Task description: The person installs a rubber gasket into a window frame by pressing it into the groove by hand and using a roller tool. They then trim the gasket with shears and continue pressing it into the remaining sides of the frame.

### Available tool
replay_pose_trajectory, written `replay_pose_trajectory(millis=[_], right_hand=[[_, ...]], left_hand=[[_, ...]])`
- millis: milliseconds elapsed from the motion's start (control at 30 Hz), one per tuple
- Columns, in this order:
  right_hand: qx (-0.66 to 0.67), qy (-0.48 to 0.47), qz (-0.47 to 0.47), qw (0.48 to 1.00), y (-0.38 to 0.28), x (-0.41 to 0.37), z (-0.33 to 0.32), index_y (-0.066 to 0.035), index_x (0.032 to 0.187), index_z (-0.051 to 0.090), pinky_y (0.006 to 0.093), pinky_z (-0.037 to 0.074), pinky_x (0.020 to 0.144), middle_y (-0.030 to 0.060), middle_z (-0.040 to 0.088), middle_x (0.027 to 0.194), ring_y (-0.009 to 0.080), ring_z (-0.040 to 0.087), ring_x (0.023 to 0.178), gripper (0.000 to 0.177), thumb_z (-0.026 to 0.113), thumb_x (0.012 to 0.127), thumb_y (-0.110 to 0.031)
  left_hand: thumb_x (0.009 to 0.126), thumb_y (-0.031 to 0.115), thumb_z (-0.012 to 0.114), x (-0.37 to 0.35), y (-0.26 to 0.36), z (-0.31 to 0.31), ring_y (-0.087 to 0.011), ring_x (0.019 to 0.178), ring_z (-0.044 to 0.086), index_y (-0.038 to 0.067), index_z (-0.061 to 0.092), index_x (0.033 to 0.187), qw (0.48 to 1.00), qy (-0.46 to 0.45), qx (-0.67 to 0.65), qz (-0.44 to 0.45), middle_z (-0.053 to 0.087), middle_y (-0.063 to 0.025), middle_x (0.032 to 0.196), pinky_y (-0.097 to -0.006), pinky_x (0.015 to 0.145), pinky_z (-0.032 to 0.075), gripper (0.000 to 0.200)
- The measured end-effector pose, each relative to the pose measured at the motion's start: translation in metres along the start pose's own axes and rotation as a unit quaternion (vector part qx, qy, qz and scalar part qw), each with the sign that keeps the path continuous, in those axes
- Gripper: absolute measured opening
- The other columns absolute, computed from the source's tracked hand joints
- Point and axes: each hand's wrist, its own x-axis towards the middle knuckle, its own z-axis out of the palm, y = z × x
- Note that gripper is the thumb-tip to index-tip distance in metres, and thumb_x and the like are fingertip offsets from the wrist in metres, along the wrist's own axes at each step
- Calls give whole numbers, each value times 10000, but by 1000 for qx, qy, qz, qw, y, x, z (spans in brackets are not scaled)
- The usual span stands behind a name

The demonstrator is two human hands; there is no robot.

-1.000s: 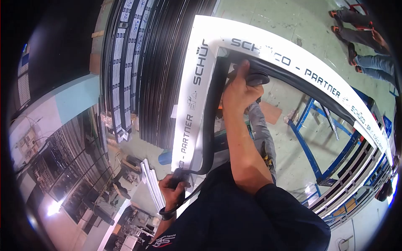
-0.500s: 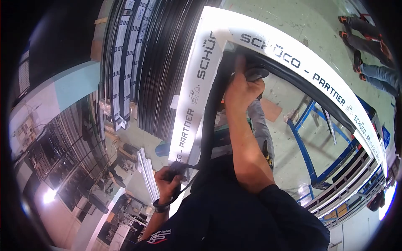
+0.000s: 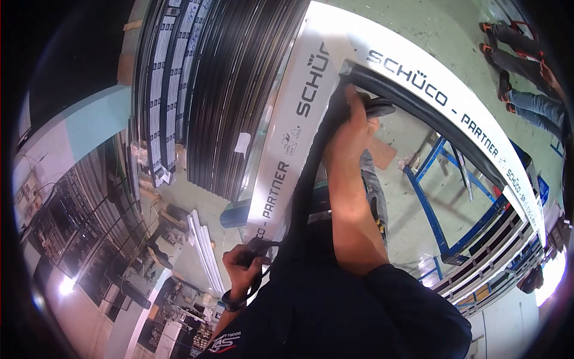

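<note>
A white-filmed window frame (image 3: 267, 197) printed with lettering stands in front of me, with a black rubber gasket (image 3: 412, 106) along its inner edge. Close to the upper corner, my right hand (image 3: 353, 122) is closed around a dark, rounded tool (image 3: 381, 107) whose exact kind I cannot make out. One finger of this hand points up against the gasket just below the corner. Down at the left, my left hand (image 3: 244, 267) is closed on a black rubber strip (image 3: 268, 244) beside the frame's lower left side. A loop of the strip hangs by the wrist.
Long dark profiles (image 3: 239, 90) are stacked behind the frame at the left. White profiles (image 3: 204, 251) lie below them. A blue metal trestle (image 3: 427, 209) stands beyond the frame opening. People's legs (image 3: 526, 102) show at the upper right.
The view has shifted slightly, so the frame appears further right. My right hand has moved a little down from the corner, baring the gasket there. My left hand keeps its grip.
</note>
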Motion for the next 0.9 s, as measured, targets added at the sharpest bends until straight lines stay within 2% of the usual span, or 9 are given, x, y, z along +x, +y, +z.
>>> replay_pose_trajectory(millis=[300,500,567,600,733,833,900], right_hand=[[33,-7,25,999,-11,-4,9,-97,737,632,268,452,807,-19,645,805,87,578,785,197,743,884,-29],[16,21,9,1000,-10,-6,11,-81,756,641,256,425,708,-22,632,772,76,549,719,177,733,907,-68],[41,29,68,996,-6,-4,0,-27,895,681,284,493,782,43,680,891,141,627,819,110,691,947,-124],[52,32,97,993,-4,-3,-5,0,964,701,298,526,818,75,703,951,173,665,869,155,671,967,-151],[-110,-1,-103,989,-5,-17,-4,28,971,735,279,499,804,62,706,949,141,640,857,217,699,975,-186],[-144,-1,-150,978,-7,-12,9,33,984,733,266,502,784,65,717,948,130,647,834,207,749,965,-173],[-147,7,-122,982,-5,-11,10,38,994,731,262,505,775,67,723,945,126,649,824,219,778,956,-172]], left_hand=[[864,27,789,5,1,-5,-226,742,777,-83,662,918,999,-32,26,15,742,-145,792,-313,668,608,176],[865,51,802,6,3,-7,-231,752,783,-91,673,941,999,-41,21,-1,750,-151,787,-312,678,612,207],[863,49,799,6,6,-7,-234,752,785,-89,673,942,998,-45,31,-8,752,-151,784,-311,677,611,203],[862,47,796,6,5,-7,-235,751,785,-91,673,942,998,-45,32,-5,752,-150,783,-310,677,611,201],[856,39,788,8,3,-10,-235,748,786,-98,677,935,998,-50,49,4,752,-148,777,-303,679,608,194],[851,41,789,6,8,-4,-231,749,785,-105,679,925,999,-39,28,-6,749,-143,765,-294,680,603,197],[850,40,789,6,7,-3,-225,750,784,-107,681,923,999,-35,17,-8,748,-143,761,-290,680,600,196]])
